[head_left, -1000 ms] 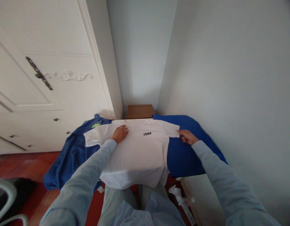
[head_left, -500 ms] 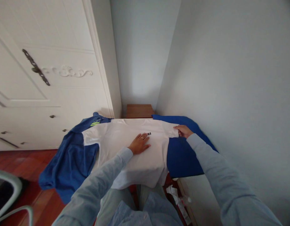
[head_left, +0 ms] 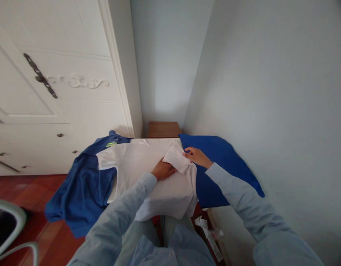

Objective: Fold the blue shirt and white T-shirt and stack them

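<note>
A white short-sleeved T-shirt (head_left: 134,162) lies spread out before me, neck away from me. Its right-side sleeve (head_left: 177,157) is folded inward over the chest. My left hand (head_left: 164,170) rests flat on the shirt's middle, and its fingertips are partly hidden under that folded sleeve. At the outer edge of the fold, my right hand (head_left: 198,156) touches the cloth with its fingers bent and apart. The left-side sleeve (head_left: 108,158) lies stretched outward over a blue garment (head_left: 79,188). Blue cloth (head_left: 214,184) lies beside the shirt on the right.
A white wardrobe (head_left: 84,111) stands at the left, and a grey wall (head_left: 270,92) is close on the right. Behind the shirt is a brown wooden box-like piece (head_left: 164,129). Pale curved tubing (head_left: 18,214) stands on the reddish wood floor (head_left: 59,240) at lower left.
My right hand has brought the right-side sleeve inward across the chest, covering the black lettering, and its grip has loosened. My left hand has stayed in place on the shirt.
</note>
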Motion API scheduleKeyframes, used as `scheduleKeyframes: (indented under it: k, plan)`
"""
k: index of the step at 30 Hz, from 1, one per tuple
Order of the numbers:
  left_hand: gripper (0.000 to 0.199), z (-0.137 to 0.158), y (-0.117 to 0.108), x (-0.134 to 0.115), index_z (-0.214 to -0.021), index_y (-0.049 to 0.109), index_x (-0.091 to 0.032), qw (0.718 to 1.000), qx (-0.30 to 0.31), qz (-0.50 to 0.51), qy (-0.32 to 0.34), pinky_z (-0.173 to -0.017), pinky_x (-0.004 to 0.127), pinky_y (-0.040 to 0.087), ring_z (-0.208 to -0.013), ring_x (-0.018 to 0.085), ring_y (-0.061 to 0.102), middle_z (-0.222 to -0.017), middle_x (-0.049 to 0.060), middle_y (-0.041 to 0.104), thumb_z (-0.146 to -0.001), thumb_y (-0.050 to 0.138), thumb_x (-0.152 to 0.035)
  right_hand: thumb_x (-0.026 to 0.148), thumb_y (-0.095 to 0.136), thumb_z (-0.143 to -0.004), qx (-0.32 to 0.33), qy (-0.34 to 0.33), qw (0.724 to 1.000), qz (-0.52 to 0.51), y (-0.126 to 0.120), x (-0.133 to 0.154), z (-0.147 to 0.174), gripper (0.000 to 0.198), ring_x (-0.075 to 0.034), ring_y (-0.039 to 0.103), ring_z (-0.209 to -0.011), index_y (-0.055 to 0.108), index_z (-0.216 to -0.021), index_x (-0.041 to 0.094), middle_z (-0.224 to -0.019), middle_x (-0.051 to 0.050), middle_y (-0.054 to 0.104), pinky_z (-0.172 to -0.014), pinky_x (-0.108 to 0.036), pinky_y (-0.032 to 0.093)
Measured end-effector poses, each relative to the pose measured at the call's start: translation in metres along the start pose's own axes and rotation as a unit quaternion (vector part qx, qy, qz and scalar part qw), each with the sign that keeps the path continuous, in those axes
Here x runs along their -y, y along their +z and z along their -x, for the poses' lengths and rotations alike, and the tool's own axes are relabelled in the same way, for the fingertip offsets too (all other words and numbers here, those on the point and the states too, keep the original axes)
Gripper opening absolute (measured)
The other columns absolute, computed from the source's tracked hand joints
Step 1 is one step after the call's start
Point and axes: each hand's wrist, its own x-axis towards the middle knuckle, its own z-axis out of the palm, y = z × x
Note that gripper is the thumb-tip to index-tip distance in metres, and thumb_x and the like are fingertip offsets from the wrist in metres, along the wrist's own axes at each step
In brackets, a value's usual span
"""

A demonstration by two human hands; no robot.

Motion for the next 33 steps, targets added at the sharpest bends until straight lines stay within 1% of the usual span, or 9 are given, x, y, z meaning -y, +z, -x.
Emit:
scheduleKeyframes:
  k: [3, 6, 10, 15, 20, 24, 27, 30, 33]
  plan:
    - [0.048, -0.001, 0.000, -0.001, -0.140, 0.057, -0.016, 0.999, -0.027, 0.020, 0.004, -0.124, 0.047, 0.029, -0.145, 0.028, 0.043, -0.151, 0.013, 0.053, -0.100, 0.048, -0.041, 0.040, 0.064, -0.091, 0.020, -0.030, 0.995, 0.091, 0.001, -0.017, 0.011, 0.048, -0.022, 0.069, -0.097, 0.060, -0.130, 0.013, -0.110, -0.012, 0.071, -0.088, -0.032, 0.051]
    - [0.038, -0.002, 0.004, 0.003, -0.131, 0.061, -0.018, 0.995, -0.087, 0.045, -0.005, -0.118, 0.042, 0.039, -0.136, 0.024, 0.053, -0.142, 0.011, 0.061, -0.101, 0.043, -0.033, 0.034, 0.073, -0.083, 0.039, -0.089, 0.977, 0.189, 0.007, -0.031, 0.023, 0.059, -0.029, 0.058, -0.122, 0.057, -0.136, 0.012, -0.131, -0.018, 0.061, -0.105, -0.037, 0.046]
    - [0.035, 0.001, 0.008, 0.010, -0.122, 0.060, -0.013, 0.983, -0.161, 0.045, -0.070, -0.106, 0.044, 0.049, -0.118, 0.025, 0.062, -0.123, 0.016, 0.068, -0.102, 0.036, -0.029, 0.030, 0.062, -0.091, 0.035, -0.083, 0.964, 0.250, 0.014, -0.039, 0.030, 0.049, -0.027, 0.059, -0.122, 0.058, -0.137, 0.014, -0.131, -0.016, 0.061, -0.106, -0.036, 0.045]
    - [0.049, 0.006, 0.008, 0.011, -0.140, 0.046, -0.008, 0.960, -0.245, 0.016, -0.132, -0.114, 0.054, 0.040, -0.138, 0.032, 0.046, -0.141, 0.024, 0.053, -0.103, 0.034, -0.037, 0.026, 0.048, -0.097, 0.007, -0.059, 0.965, 0.257, 0.015, -0.038, 0.030, 0.034, -0.022, 0.065, -0.114, 0.065, -0.126, 0.020, -0.123, -0.010, 0.069, -0.096, -0.029, 0.048]
    - [0.045, 0.005, 0.014, 0.008, -0.128, 0.063, -0.016, 0.990, -0.121, -0.040, -0.061, -0.117, 0.049, 0.038, -0.143, 0.030, 0.045, -0.147, 0.018, 0.054, -0.103, 0.039, -0.045, 0.031, 0.037, -0.101, -0.045, 0.024, 0.962, 0.267, 0.014, -0.041, 0.047, 0.040, -0.024, 0.070, -0.104, 0.062, -0.132, 0.022, -0.117, -0.010, 0.073, -0.085, -0.031, 0.051]
    - [0.049, 0.003, 0.019, 0.010, -0.131, 0.064, -0.016, 0.993, -0.076, -0.057, -0.068, -0.119, 0.049, 0.037, -0.144, 0.030, 0.045, -0.148, 0.018, 0.054, -0.102, 0.040, -0.047, 0.028, 0.042, -0.098, -0.015, 0.065, 0.972, 0.227, 0.012, -0.051, 0.063, 0.043, -0.026, 0.071, -0.102, 0.060, -0.136, 0.018, -0.113, -0.012, 0.074, -0.088, -0.035, 0.052]
    - [0.050, 0.003, 0.021, 0.010, -0.134, 0.062, -0.015, 0.992, -0.084, -0.055, -0.072, -0.120, 0.051, 0.036, -0.146, 0.031, 0.041, -0.151, 0.019, 0.051, -0.102, 0.040, -0.048, 0.022, 0.044, -0.095, -0.054, 0.015, 0.984, 0.167, 0.006, -0.051, 0.060, 0.043, -0.022, 0.067, -0.111, 0.061, -0.134, 0.014, -0.122, -0.012, 0.071, -0.099, -0.033, 0.050]
    - [0.049, 0.004, 0.021, 0.010, -0.131, 0.063, -0.015, 0.991, -0.097, -0.048, -0.077, -0.119, 0.051, 0.037, -0.146, 0.031, 0.042, -0.150, 0.020, 0.051, -0.102, 0.041, -0.047, 0.019, 0.042, -0.095, -0.124, -0.052, 0.981, 0.137, -0.001, -0.039, 0.033, 0.043, -0.020, 0.064, -0.115, 0.062, -0.132, 0.013, -0.125, -0.012, 0.068, -0.106, -0.033, 0.047]
    - [0.047, 0.004, 0.020, 0.010, -0.128, 0.064, -0.014, 0.990, -0.101, -0.050, -0.084, -0.119, 0.049, 0.039, -0.144, 0.030, 0.044, -0.148, 0.020, 0.053, -0.102, 0.041, -0.046, 0.012, 0.039, -0.093, -0.102, -0.112, 0.977, 0.147, -0.001, -0.021, -0.014, 0.047, -0.019, 0.061, -0.119, 0.061, -0.135, 0.013, -0.127, -0.013, 0.065, -0.110, -0.033, 0.046]
